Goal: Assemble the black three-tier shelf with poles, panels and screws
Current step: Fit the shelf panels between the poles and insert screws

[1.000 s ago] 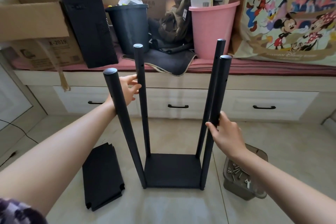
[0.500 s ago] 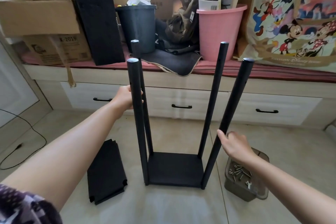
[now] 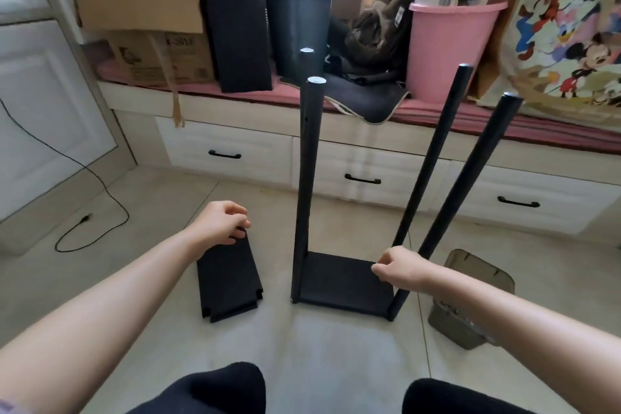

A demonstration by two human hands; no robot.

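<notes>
The partly built black shelf stands on the floor, with a bottom panel (image 3: 342,286) and several upright poles. The front left pole (image 3: 309,178) stands straight. The front right pole (image 3: 477,165) leans out to the right, and so does the back right pole (image 3: 437,151). Loose black panels (image 3: 228,279) lie flat to the left. My left hand (image 3: 221,223) pinches their far edge with curled fingers. My right hand (image 3: 403,270), fingers curled, is in front of the lower part of the front right pole; whether it grips it is hidden.
A translucent box (image 3: 477,279) lies on the floor to the right of the shelf. A bench with white drawers (image 3: 235,158) runs behind, carrying cardboard boxes, a black bin and a pink bucket (image 3: 450,47). A black cable (image 3: 100,198) trails on the floor at left.
My left hand let go of the left pole and dropped to the loose panels. My right hand slid down the front right pole to near its base. The view tilted down.
</notes>
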